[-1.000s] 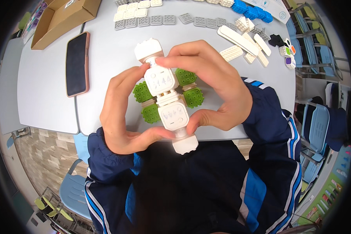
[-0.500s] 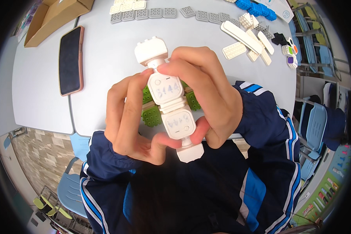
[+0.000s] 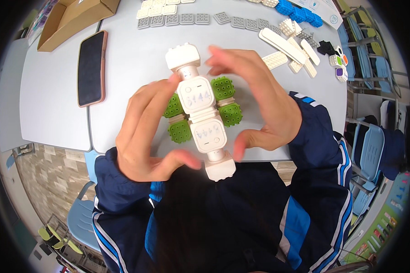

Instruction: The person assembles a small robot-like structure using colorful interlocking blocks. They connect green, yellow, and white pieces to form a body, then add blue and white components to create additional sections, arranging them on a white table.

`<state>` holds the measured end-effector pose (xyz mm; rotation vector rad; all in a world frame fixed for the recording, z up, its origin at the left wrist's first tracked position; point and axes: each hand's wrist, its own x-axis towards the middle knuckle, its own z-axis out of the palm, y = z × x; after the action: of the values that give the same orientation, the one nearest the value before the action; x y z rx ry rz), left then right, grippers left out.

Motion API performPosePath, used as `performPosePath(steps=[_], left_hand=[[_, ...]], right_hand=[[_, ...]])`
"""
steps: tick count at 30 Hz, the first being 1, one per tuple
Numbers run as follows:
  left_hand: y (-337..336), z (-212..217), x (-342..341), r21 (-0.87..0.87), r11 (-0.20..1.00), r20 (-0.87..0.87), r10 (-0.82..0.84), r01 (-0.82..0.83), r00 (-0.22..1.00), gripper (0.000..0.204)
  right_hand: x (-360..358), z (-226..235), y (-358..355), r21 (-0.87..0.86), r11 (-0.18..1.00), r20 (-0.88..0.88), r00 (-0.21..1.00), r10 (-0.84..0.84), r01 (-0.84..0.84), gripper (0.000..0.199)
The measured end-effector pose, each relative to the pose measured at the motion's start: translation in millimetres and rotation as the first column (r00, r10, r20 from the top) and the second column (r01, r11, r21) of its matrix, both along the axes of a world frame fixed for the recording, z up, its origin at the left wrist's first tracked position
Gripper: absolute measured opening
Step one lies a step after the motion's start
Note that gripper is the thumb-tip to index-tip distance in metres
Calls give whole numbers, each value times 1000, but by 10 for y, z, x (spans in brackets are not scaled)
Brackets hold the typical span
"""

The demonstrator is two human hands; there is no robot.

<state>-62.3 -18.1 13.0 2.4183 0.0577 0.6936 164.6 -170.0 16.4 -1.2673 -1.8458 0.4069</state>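
Note:
A toy build of white plastic blocks (image 3: 208,133) stands upright-to-tilted in line at the table's near edge, with green studded blocks (image 3: 223,88) along both sides and a white end block (image 3: 183,56) on a short round neck at its far end. Another white end block (image 3: 220,166) sits at its near end. Curved around its left side is my left hand (image 3: 146,127), fingers and thumb apart; its index fingertip is at the far neck, and I cannot tell whether it touches. My right hand (image 3: 266,100) is spread on the other side, off the blocks and holding nothing.
A dark-screened phone (image 3: 91,68) and an open cardboard box (image 3: 75,20) are at the left. Grey studded plates (image 3: 187,18) lie in a row at the back. White beams (image 3: 282,45), blue blocks (image 3: 298,12) and small coloured-face cubes (image 3: 340,73) are at the right.
My right hand has let go and drawn away to the right, uncovering the green blocks. The left thumb has come off the near end, and the left fingers have loosened.

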Motion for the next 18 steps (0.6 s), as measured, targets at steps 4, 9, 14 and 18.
performPosePath(steps=[4,9,14,18], left_hand=[[16,-64,-194,-147,988,-138,24,-45,990,121],[-28,-302,-257,-126,982,-238,111,-144,965,102],[-7,-324,-145,-147,978,-206,116,-148,972,87],[97,-284,-96,-65,994,-270,62,-82,961,88]], right_hand=[[153,-119,-162,-176,983,32,999,-40,45,121],[141,-321,-156,-263,964,56,998,-21,35,109],[179,-368,-85,-129,989,131,990,-57,74,93],[238,-296,59,-104,993,271,962,-31,62,84]])
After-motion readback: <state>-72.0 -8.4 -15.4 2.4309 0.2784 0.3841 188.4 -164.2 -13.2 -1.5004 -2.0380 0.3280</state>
